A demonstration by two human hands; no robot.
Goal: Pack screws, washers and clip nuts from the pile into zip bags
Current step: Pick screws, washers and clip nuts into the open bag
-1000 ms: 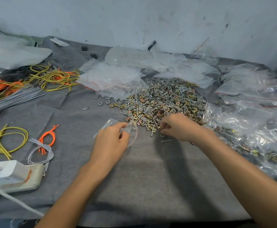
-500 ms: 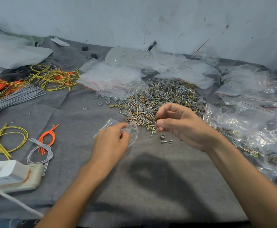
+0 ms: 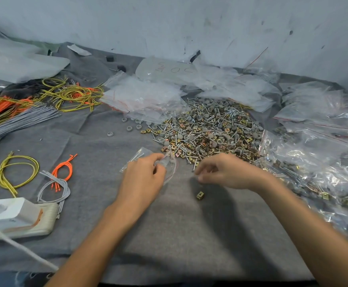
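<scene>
A pile of screws, grey washers and brass clip nuts (image 3: pixel 210 129) lies on the grey cloth (image 3: pixel 169 235) at the centre. My left hand (image 3: pixel 142 179) pinches a small clear zip bag (image 3: pixel 170 164) at the pile's near edge, holding its mouth toward the pile. Just right of it, my right hand (image 3: pixel 229 172) hovers low over the cloth with its fingers curled and blurred; whether they hold a part is unclear. One brass clip nut (image 3: pixel 200 195) lies alone on the cloth below the right hand's fingertips.
Filled zip bags (image 3: pixel 313 172) spread along the right side. Empty bags (image 3: pixel 144 96) lie behind the pile by the wall. Yellow, orange and grey wire bundles (image 3: pixel 69 94) sit at left, small wire loops (image 3: pixel 16 172) nearer, and a white device (image 3: pixel 14 218) at the front left.
My right hand rose from the pile's edge, then came down toward the cloth near the bag. A clip nut now lies below it. The left hand with the bag stayed put.
</scene>
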